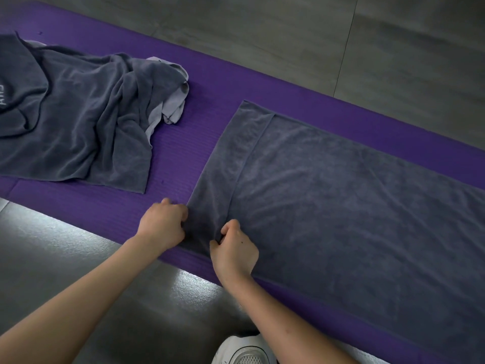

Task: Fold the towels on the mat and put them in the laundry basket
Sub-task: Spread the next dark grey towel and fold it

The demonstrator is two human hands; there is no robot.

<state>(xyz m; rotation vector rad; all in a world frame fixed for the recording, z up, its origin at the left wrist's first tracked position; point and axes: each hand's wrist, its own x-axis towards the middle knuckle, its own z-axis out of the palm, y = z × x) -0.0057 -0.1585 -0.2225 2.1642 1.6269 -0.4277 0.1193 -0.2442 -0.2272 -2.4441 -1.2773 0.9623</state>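
Note:
A dark grey towel (341, 206) lies spread flat along the purple mat (178, 143), reaching past the right edge of the view. Its left end shows a folded-over band. My left hand (162, 224) pinches the towel's near left corner. My right hand (233, 248) pinches the near edge a little to the right, and the cloth bunches up between the two hands. A heap of crumpled dark grey towels (73, 114) sits on the mat at the left, with a lighter grey cloth (170, 101) sticking out of its right side. No laundry basket is in view.
Grey tiled floor (341, 35) lies beyond the mat and in front of it. A white shoe (241, 350) shows at the bottom edge, close to the mat. Bare mat separates the heap from the flat towel.

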